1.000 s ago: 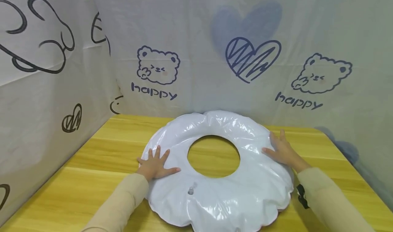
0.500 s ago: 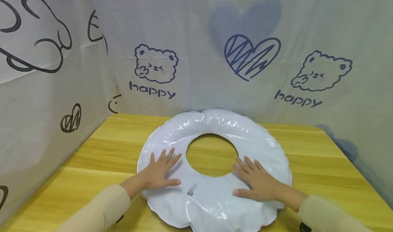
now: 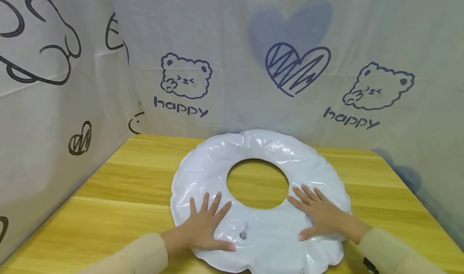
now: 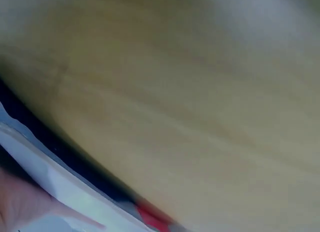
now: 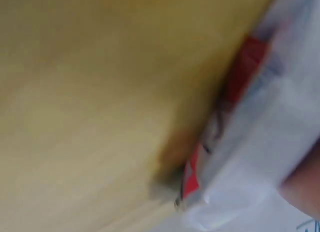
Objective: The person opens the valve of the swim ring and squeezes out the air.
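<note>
A white inflatable swim ring lies flat and puckered on the wooden table, its round hole facing up. On its near left part rests my left hand, fingers spread, thumb pointing at the clear air valve. My right hand lies spread on the near right part, fingertips close to the hole's edge. In the left wrist view the ring's edge shows beside part of that hand. The blurred right wrist view shows red patches along the ring's side.
The yellow wood-grain table extends around the ring on both sides. Behind it hangs a pale cloth printed with hearts and bears, and another printed cloth borders the left side.
Both hands have come from the ring's outer sides onto its near half. In the last half second the ring has slid slightly right, and the left hand has moved right and nearer.
</note>
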### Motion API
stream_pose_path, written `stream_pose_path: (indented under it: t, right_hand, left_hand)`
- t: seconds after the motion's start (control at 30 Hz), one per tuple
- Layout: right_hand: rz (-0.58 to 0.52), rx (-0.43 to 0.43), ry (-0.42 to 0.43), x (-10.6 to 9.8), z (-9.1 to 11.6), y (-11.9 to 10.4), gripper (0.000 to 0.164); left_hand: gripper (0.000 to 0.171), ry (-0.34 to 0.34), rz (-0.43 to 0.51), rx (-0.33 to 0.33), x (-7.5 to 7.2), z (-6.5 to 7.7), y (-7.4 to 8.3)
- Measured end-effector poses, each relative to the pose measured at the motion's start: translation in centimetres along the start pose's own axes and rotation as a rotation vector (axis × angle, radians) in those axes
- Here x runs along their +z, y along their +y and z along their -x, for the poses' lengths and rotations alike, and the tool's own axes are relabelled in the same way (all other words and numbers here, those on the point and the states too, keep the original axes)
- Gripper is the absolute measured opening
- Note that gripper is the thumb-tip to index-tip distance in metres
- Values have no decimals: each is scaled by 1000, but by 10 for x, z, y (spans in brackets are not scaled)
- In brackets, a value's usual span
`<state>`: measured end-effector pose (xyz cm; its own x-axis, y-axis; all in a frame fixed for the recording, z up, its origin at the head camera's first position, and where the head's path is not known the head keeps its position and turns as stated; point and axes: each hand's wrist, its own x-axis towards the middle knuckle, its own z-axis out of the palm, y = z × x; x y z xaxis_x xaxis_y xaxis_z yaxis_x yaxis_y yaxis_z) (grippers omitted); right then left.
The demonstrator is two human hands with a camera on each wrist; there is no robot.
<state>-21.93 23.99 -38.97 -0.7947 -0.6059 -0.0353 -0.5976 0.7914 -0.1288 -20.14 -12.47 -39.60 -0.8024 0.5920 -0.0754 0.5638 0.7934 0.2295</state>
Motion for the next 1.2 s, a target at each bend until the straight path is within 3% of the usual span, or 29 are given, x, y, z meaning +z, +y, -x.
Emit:
stream_pose_path:
  t: [0.13,0.3,0.47,0.57,0.7,0.8,0.97,1.1,1.2]
  right_hand:
    - [-63,3,-16,-11,2,-3,102]
    - [-120,-112,23,-8,2,-44,85]
    - [89,-280,101,12,9,-74,82]
    - [253,-370,193,23,15,-72,80]
    - [316,-406,262,23,23,-62,79]
    - [235,-300,264,12,23,-52,78]
    - [12,18,212,-12,11,-13,71]
    - [-54,230,155,-19,1,26,73]
    - [-87,310,108,-16,2,47,74]
  left_hand:
    - [103,19,-26,23,6,2,10]
    - [104,41,-80,132,10,4,15]
    - [103,46,-149,168,13,8,17]
    - [103,67,-207,193,16,11,15]
    - [103,94,-197,219,14,13,5]
    - [102,129,-155,196,6,10,-7]
    - [92,192,-162,79,-9,-7,-32]
    - [86,180,-121,-28,-15,-22,-59]
    - [84,124,-78,-131,-16,-25,-78]
